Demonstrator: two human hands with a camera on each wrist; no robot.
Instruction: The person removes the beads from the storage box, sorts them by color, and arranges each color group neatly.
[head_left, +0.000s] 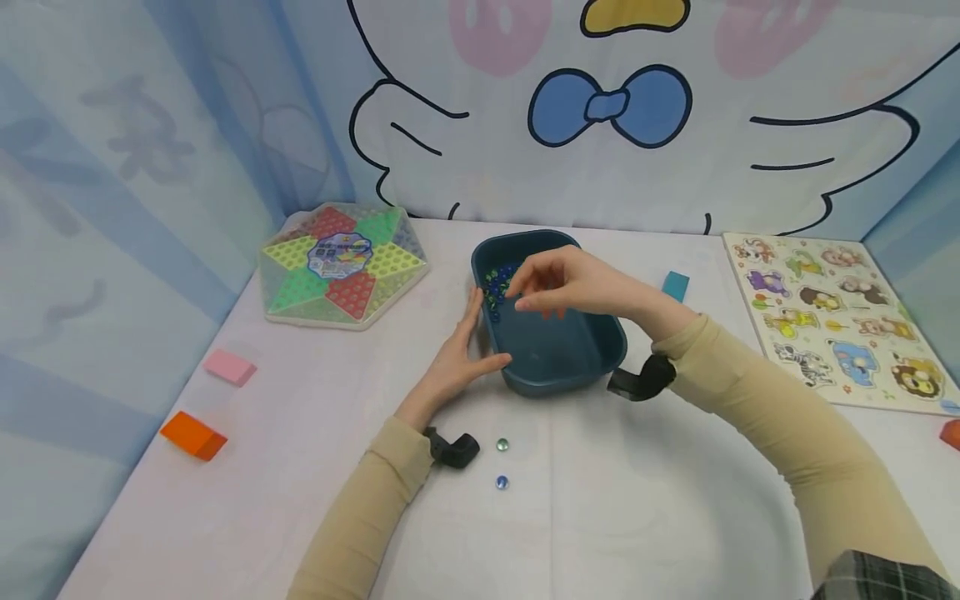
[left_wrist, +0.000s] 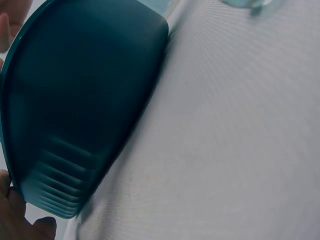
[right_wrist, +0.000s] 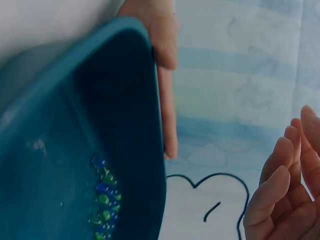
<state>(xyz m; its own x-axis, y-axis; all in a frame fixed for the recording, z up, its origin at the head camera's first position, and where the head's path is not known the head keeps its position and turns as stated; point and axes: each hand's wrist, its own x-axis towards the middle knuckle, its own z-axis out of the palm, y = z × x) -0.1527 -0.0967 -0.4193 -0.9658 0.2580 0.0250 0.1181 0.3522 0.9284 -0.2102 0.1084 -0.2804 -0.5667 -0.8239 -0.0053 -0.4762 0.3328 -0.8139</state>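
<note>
A dark teal plastic basin point(head_left: 551, 354) stands on the white-covered table. Blue and green glass marbles point(head_left: 497, 286) are gathered along its left inner side, and they show closely in the right wrist view as glass marbles point(right_wrist: 105, 200). My left hand point(head_left: 452, 358) rests against the basin's left outer wall, fingers stretched along it and thumb at the near rim. Over the basin hovers my right hand point(head_left: 573, 283), its fingers loosely bent and the thumb apart from them; nothing shows between them. Something orange-red point(head_left: 553, 313) shows just below it, too hidden to identify.
A green marble point(head_left: 502, 444) and a blue marble point(head_left: 502, 482) lie in front of the basin. Leftward are a hexagonal board game point(head_left: 345, 267), a pink block point(head_left: 229, 367) and an orange block point(head_left: 193, 435). A blue block point(head_left: 675, 286) and an animal puzzle board point(head_left: 843, 321) lie rightward.
</note>
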